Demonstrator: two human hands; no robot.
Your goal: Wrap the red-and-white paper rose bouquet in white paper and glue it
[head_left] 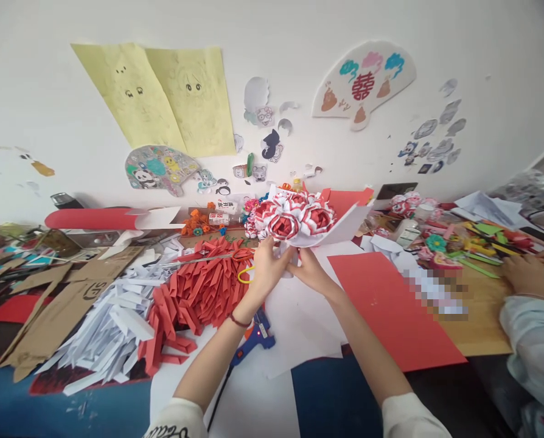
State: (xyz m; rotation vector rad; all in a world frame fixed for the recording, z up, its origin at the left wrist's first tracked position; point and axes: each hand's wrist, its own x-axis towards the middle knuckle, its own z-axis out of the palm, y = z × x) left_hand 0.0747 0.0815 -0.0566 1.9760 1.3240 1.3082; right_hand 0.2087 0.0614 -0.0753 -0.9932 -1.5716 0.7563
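A bouquet of red-and-white paper flowers point(294, 218) wrapped in white paper is held up above the table's middle. My left hand point(268, 266) grips its base from the left, fingers curled round the wrapping. My right hand point(309, 269) closes on the same base from the right. Below my forearms lie a blue glue gun point(256, 336) and white paper sheets point(299, 328). Red-handled scissors point(235, 255) rest on a pile of folded red paper strips point(194, 298) just left of my left hand.
A heap of folded white strips point(112, 328) and cardboard pieces point(57, 304) lie at the left. A red paper sheet point(390, 310) lies to the right. Another person's hand point(527, 275) and sleeve rest at the right edge beside craft clutter point(459, 243). Paper cut-outs hang on the wall.
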